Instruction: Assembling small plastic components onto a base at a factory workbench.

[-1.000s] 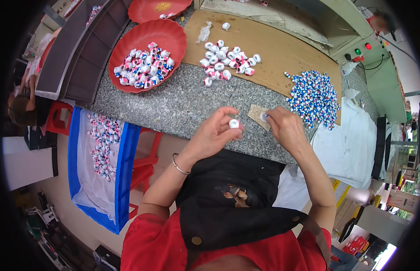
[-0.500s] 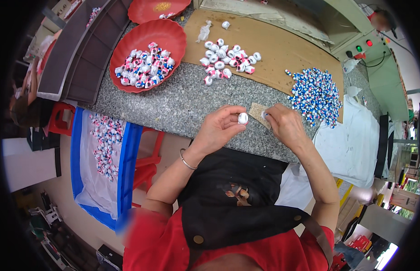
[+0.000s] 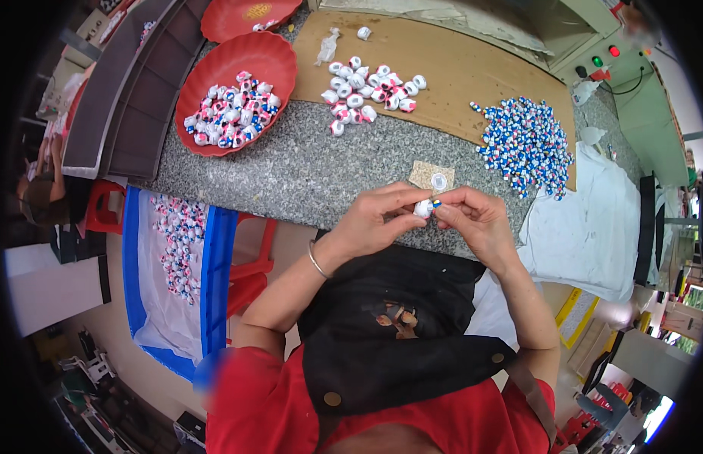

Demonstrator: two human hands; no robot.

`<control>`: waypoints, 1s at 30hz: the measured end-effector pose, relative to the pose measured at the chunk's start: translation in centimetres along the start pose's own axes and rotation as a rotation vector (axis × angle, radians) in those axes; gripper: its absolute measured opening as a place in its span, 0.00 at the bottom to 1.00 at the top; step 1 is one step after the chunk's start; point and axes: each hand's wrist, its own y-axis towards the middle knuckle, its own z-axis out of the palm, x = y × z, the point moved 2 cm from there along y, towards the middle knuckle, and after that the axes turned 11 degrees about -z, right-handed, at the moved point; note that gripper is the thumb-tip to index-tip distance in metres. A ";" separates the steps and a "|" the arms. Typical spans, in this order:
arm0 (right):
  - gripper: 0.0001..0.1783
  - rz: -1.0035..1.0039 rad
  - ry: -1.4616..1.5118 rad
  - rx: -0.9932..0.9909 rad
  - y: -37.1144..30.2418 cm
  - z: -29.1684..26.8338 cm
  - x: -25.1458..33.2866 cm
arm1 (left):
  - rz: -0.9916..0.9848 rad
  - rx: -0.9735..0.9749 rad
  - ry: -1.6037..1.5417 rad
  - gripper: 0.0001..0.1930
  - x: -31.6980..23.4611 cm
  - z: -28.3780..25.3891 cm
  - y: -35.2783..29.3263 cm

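My left hand (image 3: 370,219) pinches a small white rounded toy-like piece (image 3: 423,209) between thumb and fingertips, just over the counter's front edge. Against its right side, my right hand (image 3: 479,219) closes thumb and forefinger on a tiny blue piece (image 3: 436,203) with a touch of yellow. The two pieces meet or nearly so; the fingers partly cover them. Just beyond my fingertips lies a tan speckled pad (image 3: 423,172), with a round white disc (image 3: 439,181) at its near right corner.
White-and-pink pieces (image 3: 356,79) lie on cardboard (image 3: 442,64) and granite (image 3: 314,166). A heap of tiny blue-and-white pieces (image 3: 525,144) sits right. Left are a red bowl (image 3: 279,64) of mixed pieces, a grey divided tray (image 3: 132,98) and a lined blue crate (image 3: 217,280).
My right hand has come off the pad to the white piece, now pinching the tiny blue one. My left hand has shifted right, and the disc on the pad is uncovered. The view has shifted slightly.
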 end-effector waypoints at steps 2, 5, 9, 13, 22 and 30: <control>0.07 -0.282 -0.359 0.118 0.2 0.0 1.1 | -0.122 0.115 -0.134 0.17 0.0 -0.6 0.0; 0.05 -0.410 -0.446 0.197 0.1 0.3 1.4 | -0.252 0.240 -0.278 0.15 -0.4 -0.4 0.1; 0.05 -0.498 -0.525 0.153 -0.1 0.9 1.4 | -0.349 0.221 -0.384 0.16 0.1 0.2 0.0; 0.06 -0.463 -0.482 0.041 0.2 0.8 -0.2 | -0.399 0.208 -0.437 0.18 1.4 0.4 0.6; 0.18 -0.461 -0.684 0.078 5.6 -2.5 -0.1 | -0.262 -0.141 -0.149 0.15 -0.7 -6.2 -0.2; 0.08 -0.676 -1.625 -0.018 15.0 -10.4 -2.7 | 0.099 -0.943 1.441 0.20 -4.9 -18.6 -1.0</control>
